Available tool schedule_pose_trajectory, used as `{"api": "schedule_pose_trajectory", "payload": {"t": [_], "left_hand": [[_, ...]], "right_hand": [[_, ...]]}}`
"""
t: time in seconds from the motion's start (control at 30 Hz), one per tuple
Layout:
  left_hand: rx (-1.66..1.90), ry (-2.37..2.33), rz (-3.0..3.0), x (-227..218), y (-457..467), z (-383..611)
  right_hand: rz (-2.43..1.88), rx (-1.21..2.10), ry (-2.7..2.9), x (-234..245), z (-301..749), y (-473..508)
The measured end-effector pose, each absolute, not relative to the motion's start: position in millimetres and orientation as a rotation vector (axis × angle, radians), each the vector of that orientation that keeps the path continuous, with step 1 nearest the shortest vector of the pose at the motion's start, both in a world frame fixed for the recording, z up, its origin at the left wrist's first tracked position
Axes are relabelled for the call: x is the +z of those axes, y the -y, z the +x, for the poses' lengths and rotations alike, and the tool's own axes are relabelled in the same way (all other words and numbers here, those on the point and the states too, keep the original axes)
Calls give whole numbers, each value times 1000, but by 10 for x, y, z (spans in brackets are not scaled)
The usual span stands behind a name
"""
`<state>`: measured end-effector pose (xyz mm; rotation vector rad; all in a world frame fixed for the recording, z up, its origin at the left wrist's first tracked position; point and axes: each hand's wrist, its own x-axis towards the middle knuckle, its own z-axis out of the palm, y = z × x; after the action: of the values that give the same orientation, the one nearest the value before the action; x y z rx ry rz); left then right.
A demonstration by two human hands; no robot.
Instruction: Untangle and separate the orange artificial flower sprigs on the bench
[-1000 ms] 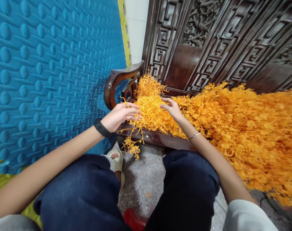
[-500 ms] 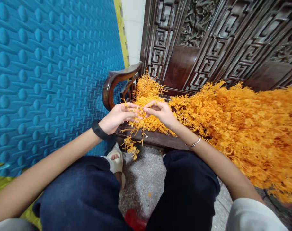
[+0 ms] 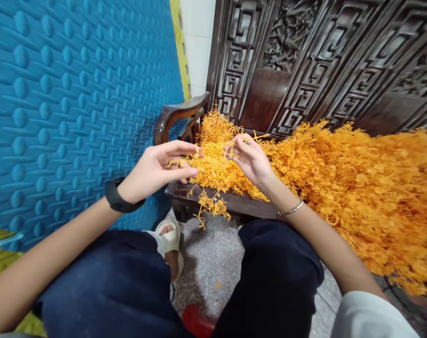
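A big heap of orange plastic sprigs covers the seat of a dark carved wooden bench. My left hand, with a black band on its wrist, pinches a bunch of orange sprigs between thumb and fingers; strands dangle over the seat's front edge. My right hand, a thin bracelet on its wrist, grips other sprigs of the same tangle just to the right. Both hands hover above the left end of the seat.
A blue padded wall with raised dots stands at the left. The bench's curved armrest and carved back rise behind the heap. My knees in dark trousers and a sandalled foot are over a speckled floor.
Both hands have risen from the seat with the tangle of sprigs. My right hand came over from the heap to meet the left, and the two have since drawn slightly apart.
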<state>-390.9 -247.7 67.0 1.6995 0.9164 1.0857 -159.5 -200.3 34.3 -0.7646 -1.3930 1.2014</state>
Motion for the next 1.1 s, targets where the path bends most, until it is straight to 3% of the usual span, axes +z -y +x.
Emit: {"api": "schedule_pose_trajectory", "payload": {"t": [0.1,0.27,0.6,1.1], "left_hand": [[988,-748,1889,811,2650,-3958],[1187,-732,1915,822,2649,-3941],[730,-707,2050,392,2311,-3707],[377,-594,1781,435,2398,-3561]], "right_hand": [[-721,1254,1438,410,-1584,2055],[-611,1373,1442,498,-1616,2134],[-439,1553,1445,514,-1776,2247],[-560,1372,1429,481,-1722,2175]]}}
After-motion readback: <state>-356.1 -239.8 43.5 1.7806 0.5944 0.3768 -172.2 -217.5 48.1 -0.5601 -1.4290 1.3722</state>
